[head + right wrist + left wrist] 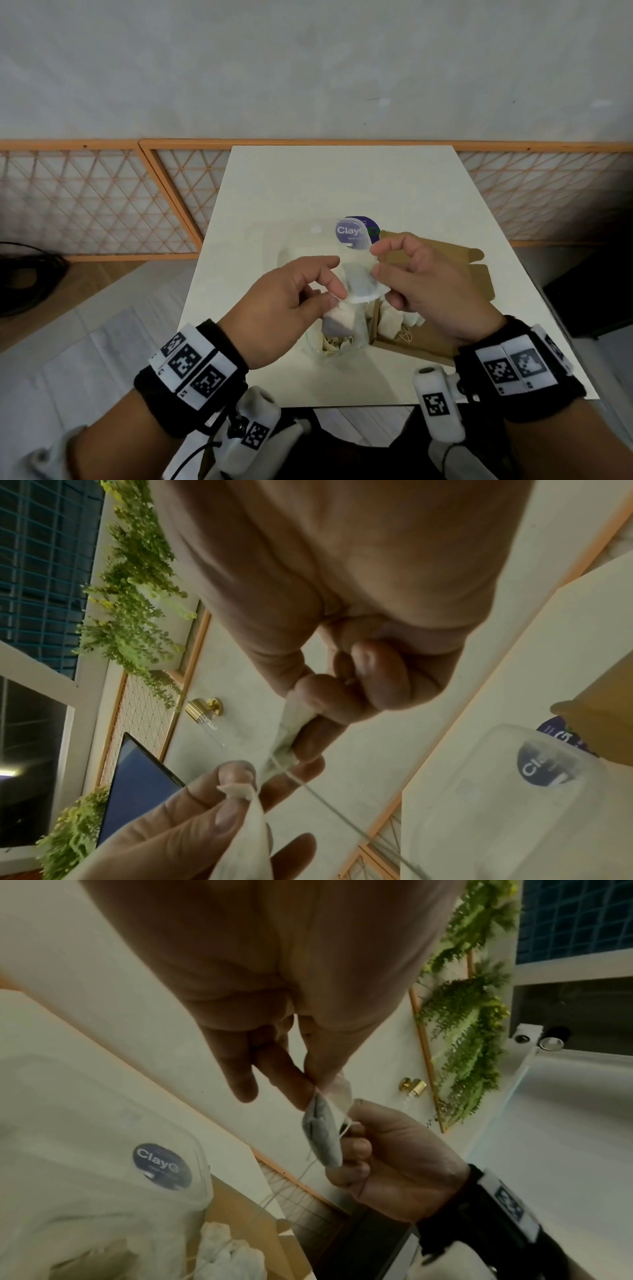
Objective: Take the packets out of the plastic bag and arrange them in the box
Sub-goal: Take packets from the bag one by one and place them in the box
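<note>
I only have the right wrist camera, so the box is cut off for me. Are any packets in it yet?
Observer: Yes. The head view shows a few packets in the near left corner of the open box.
Operator: Is the bag empty?
Observer: No, more packets show through the plastic bag on the table.
Operator: Where is the box from my hand?
Observer: Under the right hand, to the right of the bag.
</note>
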The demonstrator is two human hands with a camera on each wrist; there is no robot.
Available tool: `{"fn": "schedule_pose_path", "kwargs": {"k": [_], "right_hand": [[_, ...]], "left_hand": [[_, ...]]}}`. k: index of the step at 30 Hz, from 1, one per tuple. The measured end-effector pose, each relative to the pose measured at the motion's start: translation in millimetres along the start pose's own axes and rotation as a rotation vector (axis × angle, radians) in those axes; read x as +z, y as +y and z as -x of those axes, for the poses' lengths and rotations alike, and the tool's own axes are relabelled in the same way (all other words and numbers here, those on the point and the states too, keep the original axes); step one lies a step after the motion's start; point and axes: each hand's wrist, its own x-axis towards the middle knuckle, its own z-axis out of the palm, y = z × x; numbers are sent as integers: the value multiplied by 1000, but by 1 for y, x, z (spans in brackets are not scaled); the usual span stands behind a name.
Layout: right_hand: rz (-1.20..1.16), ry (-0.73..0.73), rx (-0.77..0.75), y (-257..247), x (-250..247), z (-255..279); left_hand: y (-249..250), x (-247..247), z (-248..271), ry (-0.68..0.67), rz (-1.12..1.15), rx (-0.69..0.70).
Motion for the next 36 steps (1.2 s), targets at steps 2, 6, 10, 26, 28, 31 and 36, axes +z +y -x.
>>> {"fn": "schedule_pose_path", "kwargs": {"k": [2, 6, 10, 26, 28, 31, 36], "right_hand": [[-29, -8, -11, -2, 0, 1], [-54, -27, -23, -3, 2, 2], [-21, -91, -85, -3, 3, 9], [153, 64, -433, 2, 8, 9], [155, 91, -454, -1, 10, 8], [159, 158, -440, -3, 10, 4], [186, 162, -381, 12, 4, -2]], "left_hand": [[0, 4, -2, -28, 35, 7], [0, 8, -6, -46, 207, -22], [-1, 8, -11, 12, 283, -79], [2, -2, -10, -187, 593, -123], [5, 3, -9, -226, 608, -116], [10, 7, -10, -234, 596, -78], [24, -8, -6, -169, 481, 28]]}}
